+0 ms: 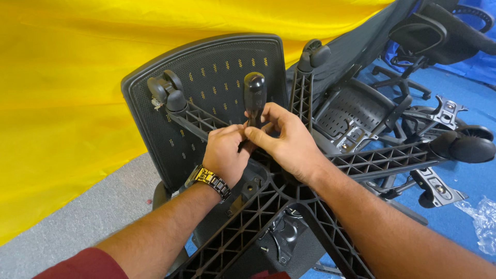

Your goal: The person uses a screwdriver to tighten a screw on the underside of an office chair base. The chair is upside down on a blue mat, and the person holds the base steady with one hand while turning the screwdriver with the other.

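Note:
A black five-arm chair base point(289, 201) lies upside down in front of me, its ribbed underside up. Both hands meet at the end of one arm. My left hand point(223, 154), with a metal watch on the wrist, pinches at the stem of a black caster wheel point(254, 95) that stands upright. My right hand point(287, 139) holds the same caster from the right, fingers curled round its lower part. Other casters point(166, 93) point(313, 54) sit on neighbouring arms. A black mesh chair back point(206, 77) stands behind.
Yellow cloth point(67, 103) hangs behind and to the left. Grey carpet point(88, 212) lies lower left, a blue sheet point(465, 175) to the right. More black chair parts and brackets point(444, 111) lie at right, another chair point(429, 36) at top right, clear plastic wrap point(483, 219) at the edge.

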